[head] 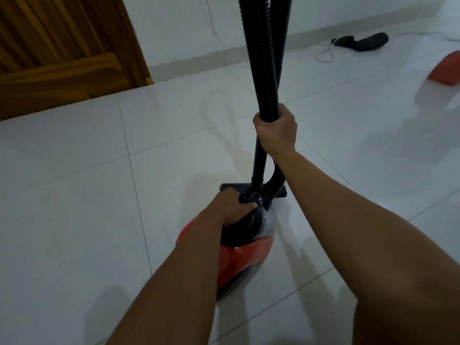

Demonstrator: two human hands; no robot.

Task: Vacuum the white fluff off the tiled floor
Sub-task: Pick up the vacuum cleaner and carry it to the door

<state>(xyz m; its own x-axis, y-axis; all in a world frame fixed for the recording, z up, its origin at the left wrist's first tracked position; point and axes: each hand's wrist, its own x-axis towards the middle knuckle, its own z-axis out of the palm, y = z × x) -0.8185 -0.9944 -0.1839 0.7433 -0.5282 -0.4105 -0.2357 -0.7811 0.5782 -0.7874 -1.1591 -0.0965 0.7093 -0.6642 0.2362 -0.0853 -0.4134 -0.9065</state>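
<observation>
A red and black canister vacuum (245, 255) stands on end on the white tiled floor (74, 207) in the middle of the view. My left hand (232, 207) grips the black handle at its top. My right hand (276, 129) is closed around the black ribbed hose (261, 58) and the rigid wand together, held upright. The flat black floor nozzle (230, 189) rests on the tiles just behind the canister. I cannot make out any white fluff on the floor.
A brown wooden door (62, 51) is at the upper left. A white cable (323, 52) runs along the far wall to a black object (363, 41) on the floor. A red object (446, 70) lies at the right edge.
</observation>
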